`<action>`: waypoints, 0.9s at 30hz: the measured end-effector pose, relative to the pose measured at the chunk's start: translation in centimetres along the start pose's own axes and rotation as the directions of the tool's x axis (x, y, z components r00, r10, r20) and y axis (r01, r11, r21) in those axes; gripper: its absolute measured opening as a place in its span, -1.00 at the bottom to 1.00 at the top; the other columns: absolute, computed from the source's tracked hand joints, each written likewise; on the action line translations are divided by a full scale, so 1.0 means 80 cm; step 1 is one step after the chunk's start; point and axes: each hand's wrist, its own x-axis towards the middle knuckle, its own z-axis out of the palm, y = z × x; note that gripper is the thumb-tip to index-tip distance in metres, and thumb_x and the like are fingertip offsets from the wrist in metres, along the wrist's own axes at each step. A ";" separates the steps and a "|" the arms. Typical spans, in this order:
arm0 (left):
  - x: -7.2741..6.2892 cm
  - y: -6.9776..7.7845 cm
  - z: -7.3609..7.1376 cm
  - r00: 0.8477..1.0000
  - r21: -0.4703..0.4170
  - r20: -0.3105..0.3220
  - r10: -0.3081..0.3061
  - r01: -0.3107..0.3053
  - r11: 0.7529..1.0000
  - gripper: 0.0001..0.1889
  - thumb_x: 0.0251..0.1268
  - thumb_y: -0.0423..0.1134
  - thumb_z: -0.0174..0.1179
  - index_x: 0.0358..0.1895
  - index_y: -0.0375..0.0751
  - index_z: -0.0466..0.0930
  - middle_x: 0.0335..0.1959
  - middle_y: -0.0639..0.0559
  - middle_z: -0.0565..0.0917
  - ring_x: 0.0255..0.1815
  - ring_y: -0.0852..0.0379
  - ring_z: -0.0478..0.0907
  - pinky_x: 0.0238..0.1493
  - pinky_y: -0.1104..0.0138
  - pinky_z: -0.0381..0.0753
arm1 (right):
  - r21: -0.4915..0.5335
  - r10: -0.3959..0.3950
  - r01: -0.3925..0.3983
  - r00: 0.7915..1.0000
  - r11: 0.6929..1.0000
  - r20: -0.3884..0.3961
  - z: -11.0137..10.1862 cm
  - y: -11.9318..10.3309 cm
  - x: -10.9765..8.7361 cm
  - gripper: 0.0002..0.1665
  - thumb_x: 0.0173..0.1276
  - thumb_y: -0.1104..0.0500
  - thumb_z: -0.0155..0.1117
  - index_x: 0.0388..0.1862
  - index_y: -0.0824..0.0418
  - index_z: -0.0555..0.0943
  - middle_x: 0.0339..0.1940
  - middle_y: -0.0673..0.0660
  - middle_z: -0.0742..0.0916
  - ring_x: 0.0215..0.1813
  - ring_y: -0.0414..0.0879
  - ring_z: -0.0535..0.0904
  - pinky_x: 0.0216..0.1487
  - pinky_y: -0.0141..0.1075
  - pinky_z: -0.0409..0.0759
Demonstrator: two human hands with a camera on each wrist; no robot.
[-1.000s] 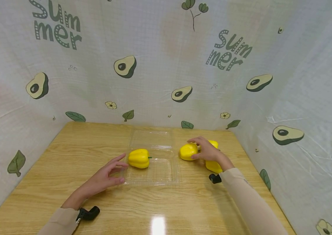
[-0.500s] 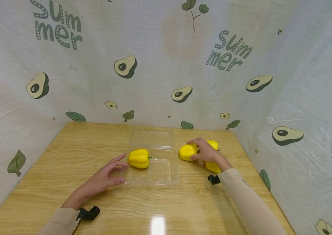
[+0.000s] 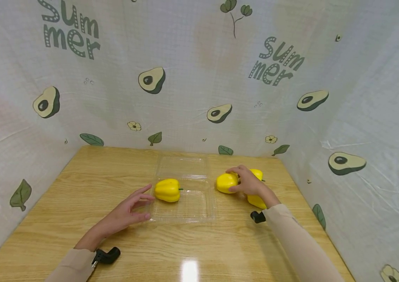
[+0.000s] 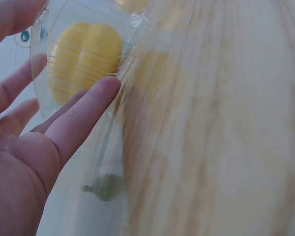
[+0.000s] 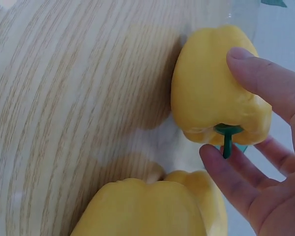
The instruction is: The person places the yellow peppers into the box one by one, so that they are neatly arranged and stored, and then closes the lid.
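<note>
My left hand [image 3: 127,212] is beside the left wall of a clear plastic clamshell box [image 3: 196,214], fingers extended and fingertips right at its rim. A yellow bell pepper [image 3: 167,190] lies inside the box, its green stem pointing right; the left wrist view shows the same bell pepper [image 4: 86,61] through the plastic. To the right of the box, my right hand [image 3: 248,181] holds a second yellow bell pepper [image 3: 226,183]. In the right wrist view the thumb presses the side of this bell pepper [image 5: 211,78], with the other fingers around its stem end.
More yellow bell peppers [image 3: 257,200] lie behind and beneath the right hand in the head view, on the wooden table [image 3: 143,254]. The box's lid [image 3: 182,166] is folded back toward the printed cloth [image 3: 182,129] that encloses the table.
</note>
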 end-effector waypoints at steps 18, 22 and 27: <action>0.000 -0.001 -0.001 1.000 -0.021 0.016 0.015 -0.015 1.000 -0.50 0.51 -0.32 0.33 0.43 -0.27 0.47 0.78 -0.17 -0.09 0.55 -0.51 0.29 0.37 -0.01 0.60 | -0.106 -0.108 0.092 0.982 0.990 -0.152 -0.028 -0.058 -0.027 -0.23 0.32 0.01 0.63 0.45 0.17 0.57 0.23 0.28 0.59 0.11 0.20 0.55 0.09 0.03 0.67; 0.001 -0.002 -0.001 1.000 -0.027 0.016 0.019 -0.018 0.999 -0.50 0.51 -0.33 0.33 0.43 -0.27 0.47 0.78 -0.16 -0.09 0.55 -0.51 0.28 0.36 0.03 0.62 | -0.098 -0.145 0.132 0.978 0.986 -0.149 -0.029 -0.080 -0.035 -0.23 0.31 0.01 0.64 0.43 0.21 0.58 0.21 0.29 0.60 0.08 0.17 0.57 0.05 -0.01 0.70; 0.000 -0.002 -0.001 1.000 -0.031 0.019 0.014 -0.013 0.999 -0.49 0.51 -0.33 0.34 0.43 -0.28 0.47 0.78 -0.16 -0.10 0.55 -0.51 0.28 0.35 0.13 0.64 | -0.089 -0.173 0.161 0.974 0.983 -0.144 -0.026 -0.105 -0.043 -0.24 0.30 -0.02 0.65 0.41 0.19 0.59 0.21 0.25 0.61 0.05 0.10 0.59 0.02 -0.08 0.70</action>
